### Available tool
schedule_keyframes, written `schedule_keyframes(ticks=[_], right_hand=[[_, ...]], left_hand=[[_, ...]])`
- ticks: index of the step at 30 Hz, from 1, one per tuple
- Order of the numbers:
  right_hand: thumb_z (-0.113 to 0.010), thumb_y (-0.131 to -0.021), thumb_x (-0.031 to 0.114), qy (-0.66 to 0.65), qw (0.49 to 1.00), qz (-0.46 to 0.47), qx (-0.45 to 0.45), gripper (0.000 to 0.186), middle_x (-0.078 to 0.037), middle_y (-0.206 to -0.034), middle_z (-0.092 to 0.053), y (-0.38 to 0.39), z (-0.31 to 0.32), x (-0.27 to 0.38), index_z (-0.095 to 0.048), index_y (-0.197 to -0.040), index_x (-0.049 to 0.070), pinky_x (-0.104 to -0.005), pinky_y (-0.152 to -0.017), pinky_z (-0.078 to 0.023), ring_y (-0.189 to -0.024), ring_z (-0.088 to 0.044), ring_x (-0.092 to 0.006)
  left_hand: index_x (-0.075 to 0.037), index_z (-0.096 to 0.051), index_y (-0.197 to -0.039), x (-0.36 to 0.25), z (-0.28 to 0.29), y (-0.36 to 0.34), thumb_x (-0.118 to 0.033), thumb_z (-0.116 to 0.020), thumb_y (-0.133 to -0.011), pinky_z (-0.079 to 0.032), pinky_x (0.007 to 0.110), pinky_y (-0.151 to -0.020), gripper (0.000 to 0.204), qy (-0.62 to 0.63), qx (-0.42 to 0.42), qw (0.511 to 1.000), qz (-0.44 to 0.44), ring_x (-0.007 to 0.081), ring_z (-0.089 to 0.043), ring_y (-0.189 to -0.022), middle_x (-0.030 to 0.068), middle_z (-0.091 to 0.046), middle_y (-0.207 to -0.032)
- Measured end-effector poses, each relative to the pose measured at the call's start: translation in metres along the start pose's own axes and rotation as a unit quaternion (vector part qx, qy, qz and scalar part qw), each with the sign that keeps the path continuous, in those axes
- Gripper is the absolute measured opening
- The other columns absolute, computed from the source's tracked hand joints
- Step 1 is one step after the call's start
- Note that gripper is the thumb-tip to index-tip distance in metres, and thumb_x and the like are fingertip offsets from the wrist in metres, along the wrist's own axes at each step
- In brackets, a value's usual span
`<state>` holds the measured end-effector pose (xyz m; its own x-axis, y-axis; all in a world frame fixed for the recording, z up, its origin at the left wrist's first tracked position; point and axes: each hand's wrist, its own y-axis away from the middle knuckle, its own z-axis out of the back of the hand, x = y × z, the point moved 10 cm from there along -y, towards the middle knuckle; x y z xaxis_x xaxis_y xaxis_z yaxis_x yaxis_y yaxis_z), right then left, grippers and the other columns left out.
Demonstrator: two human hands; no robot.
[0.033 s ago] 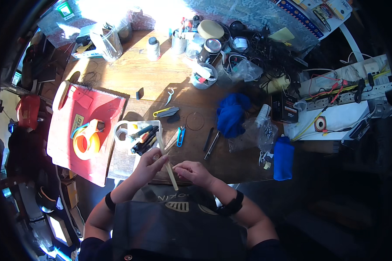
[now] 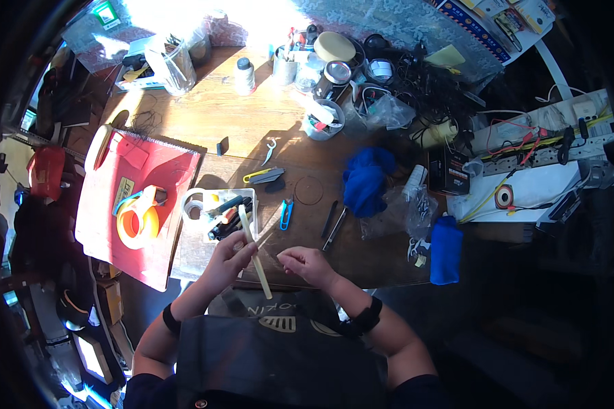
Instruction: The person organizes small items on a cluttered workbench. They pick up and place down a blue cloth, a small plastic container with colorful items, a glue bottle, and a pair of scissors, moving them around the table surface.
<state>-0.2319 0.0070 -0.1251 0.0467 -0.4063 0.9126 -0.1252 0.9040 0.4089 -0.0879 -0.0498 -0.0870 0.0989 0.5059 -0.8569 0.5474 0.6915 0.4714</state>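
Observation:
A long, thin, pale yellow strip [image 2: 261, 275] slants in front of me, with my left hand [image 2: 228, 260] closed on it between thumb and fingers. To the right of the strip, and apart from it, my right hand [image 2: 310, 266] is closed in a pinch. Anything between its fingertips is too small to make out. Behind the strip's upper end stands a clear plastic box [image 2: 255, 199] of dark pens and tools. Blue-handled snips [image 2: 286, 215] lie beyond my right hand, and a yellow-and-grey cutter [image 2: 264, 176] lies farther back.
Left on the table is a red board [image 2: 92, 235] carrying an orange tape roll [image 2: 124, 235]. A blue cloth [image 2: 365, 183], plastic bags [image 2: 419, 211] and a blue pouch [image 2: 445, 252] lie to the right. Cups and jars [image 2: 324, 129] crowd the back, beside tangled cables [image 2: 443, 92].
My right hand has come away from the strip, moving slightly right. My left hand has shifted a little left with the strip, still gripping it.

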Motion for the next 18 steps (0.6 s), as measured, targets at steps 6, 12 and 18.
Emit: schedule_keyframes(ticks=[6,12,18], right_hand=[[-0.067,-0.076,0.046,0.374,0.890,-0.097,-0.241,0.045,-0.013,-0.078,-0.064,-0.068,0.068,-0.020,-0.055,-0.088,0.004,-0.0395,-0.067,-0.049,-0.076,-0.065,-0.0290],[-0.067,-0.071,0.040,0.445,0.848,-0.187,-0.220,0.042,-0.018,-0.085,-0.064,-0.089,0.067,-0.028,-0.053,-0.091,0.006,-0.0441,-0.075,-0.049,-0.086,-0.063,-0.0332],[-0.072,-0.068,0.022,0.265,0.921,-0.011,-0.286,0.027,-0.008,-0.057,-0.057,0.000,0.104,-0.046,-0.052,-0.076,0.005,-0.0350,-0.051,-0.047,-0.053,-0.058,-0.0241]], left_hand=[[-0.005,-0.055,-0.084,0.004,0.064,0.055,-0.023,-0.055,-0.091,-0.033,0.018,-0.051,0.019,-0.013,-0.102,0.994,0.028,0.0023,-0.042,-0.057,-0.0042,-0.047,-0.066],[-0.006,-0.053,-0.082,0.022,0.092,0.081,-0.021,-0.056,-0.091,-0.028,0.018,-0.048,0.018,0.000,-0.168,0.984,0.050,0.0023,-0.038,-0.053,-0.0047,-0.045,-0.062],[-0.004,-0.053,-0.082,0.027,0.082,0.064,-0.018,-0.058,-0.089,-0.033,0.020,-0.052,0.017,-0.048,-0.122,0.991,0.037,0.0043,-0.041,-0.058,-0.0031,-0.044,-0.063]])
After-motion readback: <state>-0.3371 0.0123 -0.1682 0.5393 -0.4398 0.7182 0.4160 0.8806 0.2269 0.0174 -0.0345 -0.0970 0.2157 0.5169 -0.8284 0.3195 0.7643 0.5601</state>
